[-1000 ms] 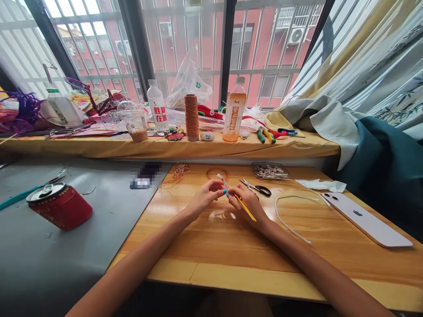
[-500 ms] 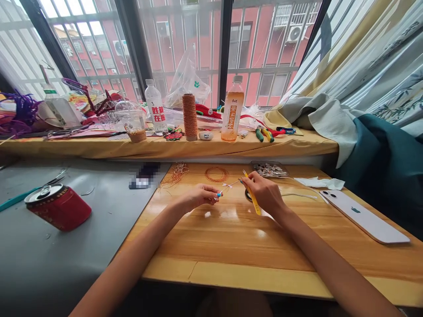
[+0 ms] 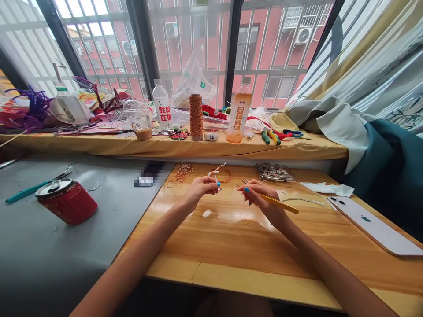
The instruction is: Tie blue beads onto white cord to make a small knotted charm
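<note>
My left hand (image 3: 201,190) is closed in a pinch on a thin white cord (image 3: 217,169), which sticks up above the fingertips and has short side ends. To its right, my right hand (image 3: 265,197) is wrapped round yellow tweezers (image 3: 284,205). Their dark tips point left toward the cord and stand apart from it. Behind the left hand a coil of copper-coloured wire (image 3: 228,177) lies on the wooden board (image 3: 231,251). A small white scrap (image 3: 206,214) rests in front of the hands.
A shallow clear tray (image 3: 292,177) of small pieces stands behind my right hand. At right lie a white phone (image 3: 373,226) and tissue (image 3: 330,189); at left, a red can (image 3: 68,203) and orange threads (image 3: 183,172). Bottles, a thread spool (image 3: 196,118) and pliers (image 3: 270,137) line the sill.
My right hand has drawn back from the cord and turned the tweezers, so their yellow end points right. In my left hand, the cord now points upward instead of toward the right hand.
</note>
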The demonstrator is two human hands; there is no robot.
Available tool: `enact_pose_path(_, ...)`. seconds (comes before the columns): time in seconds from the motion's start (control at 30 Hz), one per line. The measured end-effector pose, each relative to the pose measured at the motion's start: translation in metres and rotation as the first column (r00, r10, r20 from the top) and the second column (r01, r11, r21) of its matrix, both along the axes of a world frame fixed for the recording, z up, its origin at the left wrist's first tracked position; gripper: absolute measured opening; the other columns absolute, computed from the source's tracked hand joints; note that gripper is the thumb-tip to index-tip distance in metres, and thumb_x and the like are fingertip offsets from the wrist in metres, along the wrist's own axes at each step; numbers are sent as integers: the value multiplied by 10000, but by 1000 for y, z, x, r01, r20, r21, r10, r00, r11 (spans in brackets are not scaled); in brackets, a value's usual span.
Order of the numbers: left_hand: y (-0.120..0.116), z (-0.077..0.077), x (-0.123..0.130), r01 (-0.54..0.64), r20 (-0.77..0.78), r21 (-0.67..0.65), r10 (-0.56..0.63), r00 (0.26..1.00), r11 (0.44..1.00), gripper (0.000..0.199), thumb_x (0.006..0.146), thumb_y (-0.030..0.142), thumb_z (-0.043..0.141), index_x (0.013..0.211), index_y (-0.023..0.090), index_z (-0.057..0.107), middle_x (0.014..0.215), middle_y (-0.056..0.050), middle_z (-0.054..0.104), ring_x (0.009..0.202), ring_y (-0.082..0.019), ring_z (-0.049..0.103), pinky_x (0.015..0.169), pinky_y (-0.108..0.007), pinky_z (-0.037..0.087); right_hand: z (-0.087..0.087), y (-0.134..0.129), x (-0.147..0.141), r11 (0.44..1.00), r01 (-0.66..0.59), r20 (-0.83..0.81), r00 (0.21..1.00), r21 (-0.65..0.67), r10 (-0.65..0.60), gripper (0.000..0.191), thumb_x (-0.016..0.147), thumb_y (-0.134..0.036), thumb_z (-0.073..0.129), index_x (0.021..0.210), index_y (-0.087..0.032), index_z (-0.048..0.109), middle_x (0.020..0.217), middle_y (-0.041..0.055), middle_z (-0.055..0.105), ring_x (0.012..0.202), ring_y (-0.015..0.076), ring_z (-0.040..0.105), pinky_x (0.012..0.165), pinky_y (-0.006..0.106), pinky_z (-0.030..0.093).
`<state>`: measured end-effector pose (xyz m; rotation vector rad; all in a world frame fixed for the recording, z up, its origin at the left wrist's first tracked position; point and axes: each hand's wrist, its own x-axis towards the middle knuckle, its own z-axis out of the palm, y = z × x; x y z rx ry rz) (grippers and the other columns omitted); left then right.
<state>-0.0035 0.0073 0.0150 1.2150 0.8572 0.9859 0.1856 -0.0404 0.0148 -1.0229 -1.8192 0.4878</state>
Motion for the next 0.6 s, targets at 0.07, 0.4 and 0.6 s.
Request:
enact_pose_path(0.07,-2,3,0,-20,-20,28,21,1000,999,182,548,222,658,643,103,558,574,-10,575,557,-88,520,631,-252,395,-2,-1,-3,990,-94,-56,995,-102,88,233,768,-360,483,901,-195,582,680,16,570,572,117,547,500,239,451)
enact_pose_path(0.4,-5,5,1,26,-37,76,-23,999,997,171,542,231,658,619,106,571,569,-9,566,564,-100,521,662,-276,401,-8,1,-8,980,-133,68,987,-145,144,217,706,-355,561,839,-183,557,792,46,599,724,148,580,662,285,483)
enact_pose_path(0.6,-4,0,2,75,-12,42,-74,997,996,173,533,221,664,627,108,573,547,-2,557,560,-102,521,657,-271,396,-13,4,-8,973,-158,-24,987,-167,157,196,680,-349,592,785,-184,589,802,53,615,744,164,591,697,316,486)
